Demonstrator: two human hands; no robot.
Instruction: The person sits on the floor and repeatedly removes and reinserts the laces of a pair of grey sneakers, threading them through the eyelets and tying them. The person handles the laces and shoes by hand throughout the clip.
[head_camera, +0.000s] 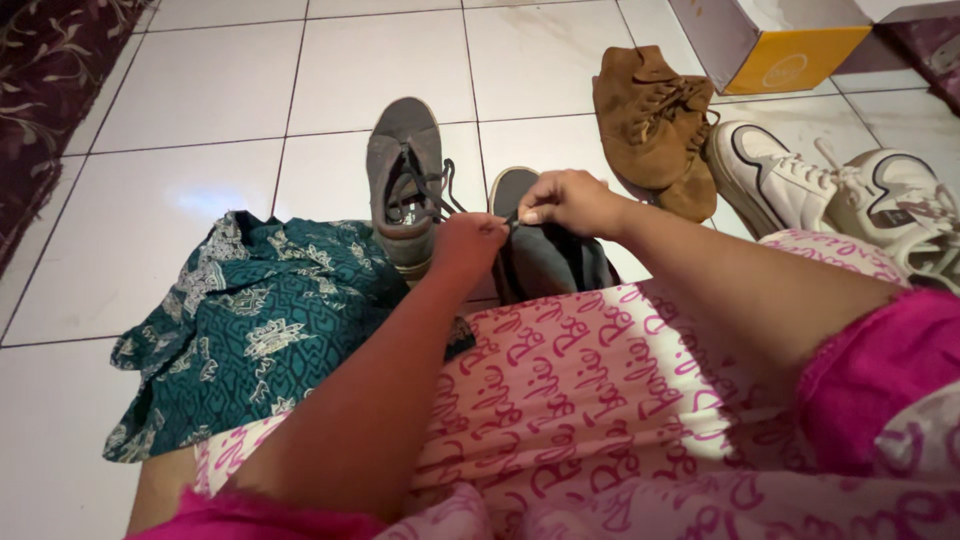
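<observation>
Two grey lace-up shoes stand on the white tiled floor in front of my knees. The left grey shoe (405, 170) has its laces loose. Half hidden behind my hands is the right grey shoe (540, 250), with only its toe and dark upper showing. My left hand (468, 245) pinches a dark lace of this shoe between closed fingers. My right hand (572, 203) grips the lace from the other side, fingers curled over the shoe's opening. The two hands nearly touch. My lap is covered by pink patterned cloth (600, 390).
A teal patterned cloth (250, 320) lies crumpled on the floor at my left. A pair of brown suede shoes (655, 125) and a pair of white sneakers (840, 190) stand at the right. An open yellow-and-white shoebox (790, 45) sits at the top right. A dark rug (40, 90) borders the left.
</observation>
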